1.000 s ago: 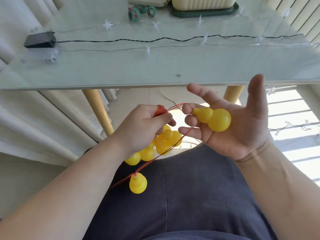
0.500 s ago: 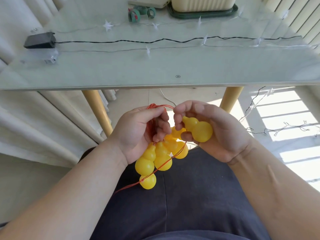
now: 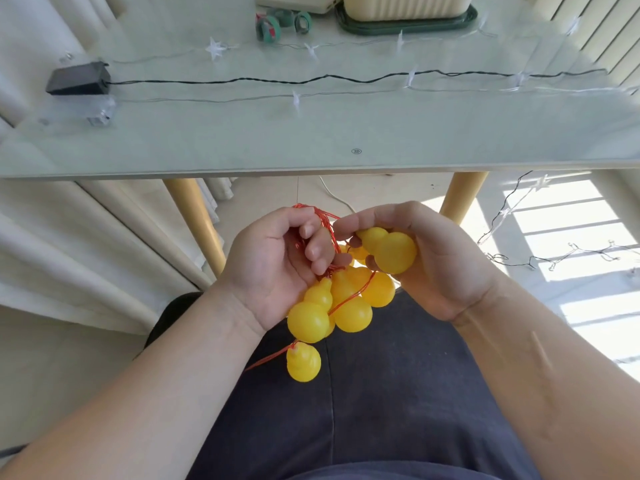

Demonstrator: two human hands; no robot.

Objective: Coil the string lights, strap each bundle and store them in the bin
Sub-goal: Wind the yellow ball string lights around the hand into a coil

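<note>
1. Gourd string lights (image 3: 343, 299), frame centre above the lap, bunch together on looped red wire (image 3: 320, 220).
2. Left hand (image 3: 273, 268) clenches the wire loops, apparently to keep the coil together.
3. Right hand (image 3: 429, 258) grasps one gourd (image 3: 391, 249), bringing it to the bundle.
4. One gourd dangles loose below.

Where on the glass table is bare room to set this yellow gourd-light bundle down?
The near strip of the frosted glass table, between the clear star-light wire and the front edge, right of the clear battery box, is bare. Farther back is crowded: black wire, green strap rolls, cream ribbed bin.
</note>
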